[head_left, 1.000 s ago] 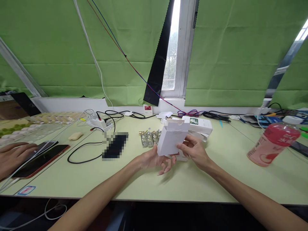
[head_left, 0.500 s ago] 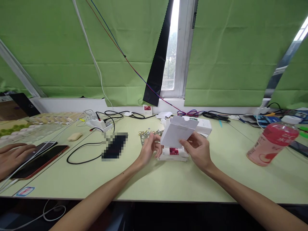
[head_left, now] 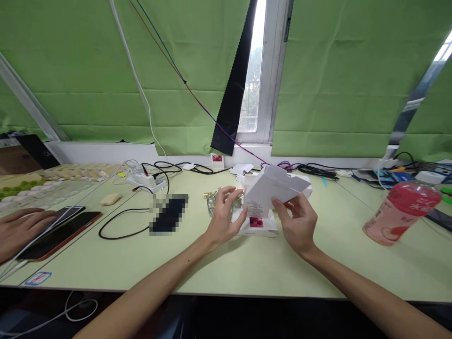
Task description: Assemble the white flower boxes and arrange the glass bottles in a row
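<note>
A white cardboard box with small print on one side is tilted in the air, partly flattened, with a flap at its upper right. My right hand pinches it by its lower right edge. Just left of the box, my left hand is raised with thumb and fingers apart, close to the box's edge and holding nothing. Below the box lies a white box with a red picture on the table. Behind my left hand sit shiny metallic packets, partly hidden.
A pink drink bottle stands at the right. At the left are a pixelated dark phone, a power strip with cables and another person's hand on a phone. Egg-tray-like packs lie behind it.
The box in my right hand has turned and tipped to the right, bringing its printed side into view. My left hand has opened wider, its thumb now apart from its fingers.
</note>
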Demonstrator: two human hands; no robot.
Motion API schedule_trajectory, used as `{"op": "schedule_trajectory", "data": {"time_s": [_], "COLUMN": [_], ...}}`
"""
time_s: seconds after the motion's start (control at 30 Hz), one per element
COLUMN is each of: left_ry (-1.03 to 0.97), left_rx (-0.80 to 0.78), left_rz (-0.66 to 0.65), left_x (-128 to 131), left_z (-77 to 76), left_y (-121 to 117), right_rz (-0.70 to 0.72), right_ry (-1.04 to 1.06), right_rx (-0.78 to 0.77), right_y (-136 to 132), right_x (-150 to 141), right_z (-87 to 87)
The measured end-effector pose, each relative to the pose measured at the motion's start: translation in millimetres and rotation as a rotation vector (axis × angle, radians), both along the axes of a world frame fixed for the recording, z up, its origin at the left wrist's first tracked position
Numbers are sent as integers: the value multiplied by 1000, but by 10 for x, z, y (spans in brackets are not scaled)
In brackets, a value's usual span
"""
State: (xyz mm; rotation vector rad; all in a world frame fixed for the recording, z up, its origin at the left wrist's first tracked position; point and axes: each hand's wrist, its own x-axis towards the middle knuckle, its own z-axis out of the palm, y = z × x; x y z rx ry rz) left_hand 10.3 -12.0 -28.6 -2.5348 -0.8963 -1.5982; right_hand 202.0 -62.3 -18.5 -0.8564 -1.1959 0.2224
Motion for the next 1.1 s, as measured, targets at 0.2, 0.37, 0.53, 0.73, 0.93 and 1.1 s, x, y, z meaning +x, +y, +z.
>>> {"op": "schedule_trajectory", "data": {"time_s": [0.2, 0.37, 0.53, 0.73, 0.93, 1.1], "left_ry": [145, 191, 130, 90, 75, 69], "left_rx": [-160, -193, -168, -116, -118, -102], "left_rz": [-32, -47, -94, -114, -142, -157], "left_x": [-2, -14, -10, -8, -7, 0], "left_z": [-46, -97, -103, -102, -81, -75], "left_y": [50, 87, 87, 88, 52, 43], "right_rz": [-26, -12, 3, 20, 47, 49], "right_ry": [22, 70, 151, 212, 246, 240], "right_rx": [17, 38, 54, 61, 72, 81], "right_y": [26, 46, 61, 62, 63, 61], "right_x": [2, 2, -7, -24, -23, -21], "right_z": [-28, -61, -41, -21, -31, -31]}}
